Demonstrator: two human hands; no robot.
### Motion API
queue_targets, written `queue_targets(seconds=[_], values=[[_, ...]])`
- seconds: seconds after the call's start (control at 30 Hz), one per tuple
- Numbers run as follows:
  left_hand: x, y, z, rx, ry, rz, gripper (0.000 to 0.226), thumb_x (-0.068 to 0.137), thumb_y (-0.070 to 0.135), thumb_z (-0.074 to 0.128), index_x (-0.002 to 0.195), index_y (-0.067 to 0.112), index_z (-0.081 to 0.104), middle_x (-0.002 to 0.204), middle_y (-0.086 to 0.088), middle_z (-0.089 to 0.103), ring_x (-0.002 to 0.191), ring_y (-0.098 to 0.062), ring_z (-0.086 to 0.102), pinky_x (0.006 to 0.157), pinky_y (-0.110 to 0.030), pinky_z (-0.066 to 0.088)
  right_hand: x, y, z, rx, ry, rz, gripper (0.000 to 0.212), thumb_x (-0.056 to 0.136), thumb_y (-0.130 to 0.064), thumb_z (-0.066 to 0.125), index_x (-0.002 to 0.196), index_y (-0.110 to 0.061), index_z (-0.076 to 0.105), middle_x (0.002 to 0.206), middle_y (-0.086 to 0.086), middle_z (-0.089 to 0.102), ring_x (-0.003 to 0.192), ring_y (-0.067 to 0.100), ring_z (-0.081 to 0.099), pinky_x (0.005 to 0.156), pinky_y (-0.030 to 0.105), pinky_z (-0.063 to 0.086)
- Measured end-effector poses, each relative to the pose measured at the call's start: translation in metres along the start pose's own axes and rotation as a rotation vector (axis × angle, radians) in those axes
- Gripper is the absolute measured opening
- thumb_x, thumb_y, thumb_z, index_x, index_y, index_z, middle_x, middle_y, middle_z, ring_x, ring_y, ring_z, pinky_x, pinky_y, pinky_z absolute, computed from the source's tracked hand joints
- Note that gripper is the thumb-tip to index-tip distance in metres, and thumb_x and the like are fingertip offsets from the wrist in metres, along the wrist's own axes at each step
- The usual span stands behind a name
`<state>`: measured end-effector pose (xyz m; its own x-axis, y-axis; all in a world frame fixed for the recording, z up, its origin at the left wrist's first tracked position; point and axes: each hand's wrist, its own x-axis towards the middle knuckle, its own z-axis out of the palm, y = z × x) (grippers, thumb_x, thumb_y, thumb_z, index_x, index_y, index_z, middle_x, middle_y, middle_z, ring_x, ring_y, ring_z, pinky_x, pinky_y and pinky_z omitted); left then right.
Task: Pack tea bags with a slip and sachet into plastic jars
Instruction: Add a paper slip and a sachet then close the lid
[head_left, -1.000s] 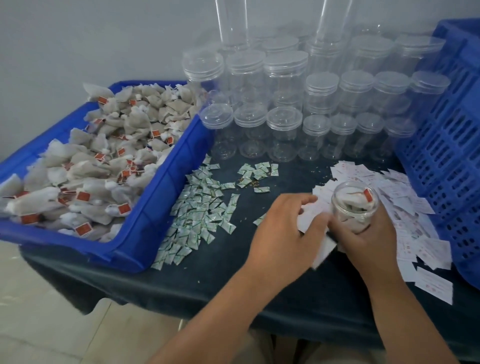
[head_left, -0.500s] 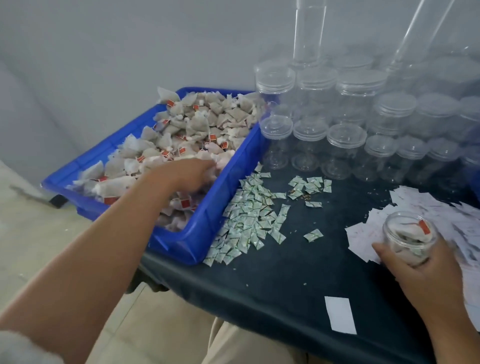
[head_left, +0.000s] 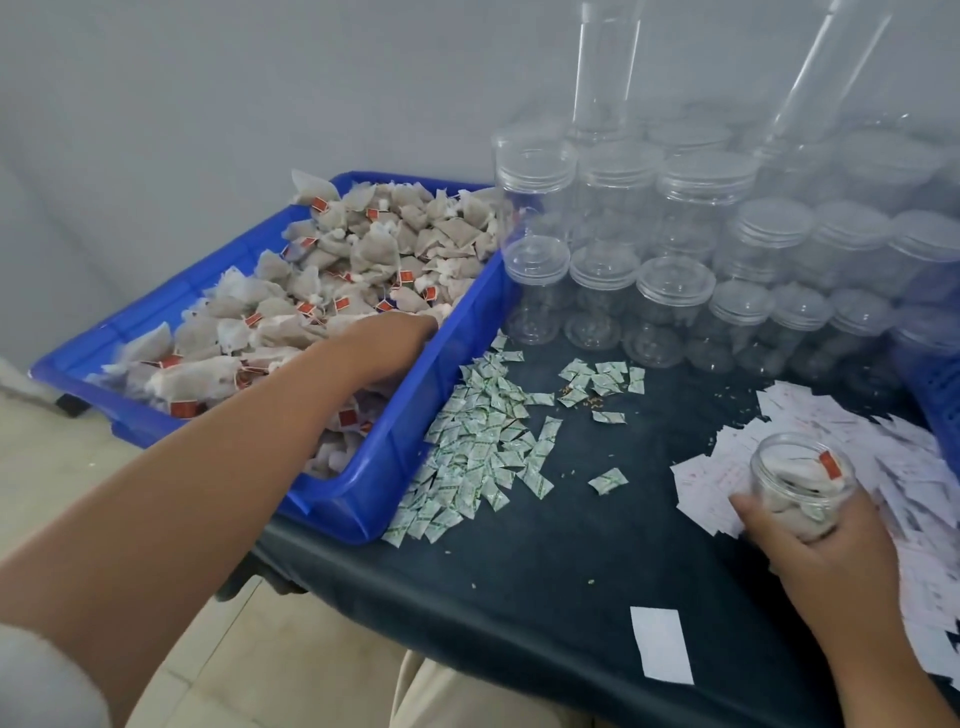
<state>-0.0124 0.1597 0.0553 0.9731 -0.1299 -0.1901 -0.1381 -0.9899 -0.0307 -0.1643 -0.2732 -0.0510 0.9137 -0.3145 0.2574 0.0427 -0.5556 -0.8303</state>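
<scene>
Among soft, probably light white mesh tea bags (head_left: 363, 249), best pinched gently, the left hand (head_left: 389, 340) digs, grasp unseen; the right hand (head_left: 826, 556) clasps an open clear plastic jar (head_left: 795, 480).

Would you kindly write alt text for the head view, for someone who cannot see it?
A person's left hand reaches into a blue tray of tea bags while the right hand grips an open jar on a dark table, beside sachets, slips and lidded jars.

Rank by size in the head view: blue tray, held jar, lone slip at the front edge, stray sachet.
1. blue tray
2. held jar, in the right hand
3. lone slip; it lies nearer the camera, so its gap to the jar is unsure
4. stray sachet
</scene>
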Motion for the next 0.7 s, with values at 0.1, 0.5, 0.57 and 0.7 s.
queue_targets(seconds=[0.1, 0.5, 0.57, 0.7], values=[[0.001, 0.002, -0.001, 0.036, -0.027, 0.067, 0.014, 0.105, 0.018, 0.046, 0.106, 0.022, 0.059, 0.120, -0.007, 0.069, 0.101, -0.026, 0.063, 0.091, -0.041, 0.052, -0.001, -0.001, -0.001, 0.022, -0.022, 0.013, 0.058, 0.074, -0.062, 0.087, 0.107, -0.018, 0.067, 0.097, 0.001, 0.074, 0.094, 0.027, 0.070, 0.087, 0.050, 0.057], [-0.006, -0.031, 0.002, 0.215, -0.448, 0.055, 0.110, 0.088, 0.026, 0.079, 0.167, 0.028, 0.003, 0.172, -0.004, 0.005, 0.152, -0.033, 0.032, 0.119, -0.050, 0.037, -0.003, -0.006, -0.004, 0.228, 0.109, 0.073, 0.060, 0.074, -0.062, 0.082, 0.122, -0.030, 0.067, 0.108, -0.027, 0.072, 0.099, -0.009, 0.067, 0.073, 0.000, 0.047], [-0.009, -0.040, 0.012, 0.197, -0.336, 0.033, 0.115, 0.086, 0.026, 0.081, 0.167, 0.032, -0.001, 0.171, -0.005, 0.007, 0.145, -0.034, 0.042, 0.116, -0.050, 0.041, -0.003, -0.005, -0.005, 0.225, 0.115, 0.065, 0.058, 0.074, -0.063, 0.080, 0.121, -0.031, 0.067, 0.108, -0.025, 0.072, 0.102, -0.006, 0.067, 0.079, 0.001, 0.045], [-0.024, -0.043, 0.044, 0.296, 0.399, 0.145, 0.096, 0.068, 0.025, 0.089, 0.151, 0.030, 0.042, 0.140, -0.016, 0.041, 0.113, -0.044, 0.048, 0.078, -0.068, 0.050, -0.003, -0.005, -0.003, 0.184, 0.086, 0.039, 0.060, 0.073, -0.063, 0.082, 0.120, -0.030, 0.065, 0.109, -0.017, 0.072, 0.104, 0.000, 0.067, 0.086, 0.014, 0.049]])
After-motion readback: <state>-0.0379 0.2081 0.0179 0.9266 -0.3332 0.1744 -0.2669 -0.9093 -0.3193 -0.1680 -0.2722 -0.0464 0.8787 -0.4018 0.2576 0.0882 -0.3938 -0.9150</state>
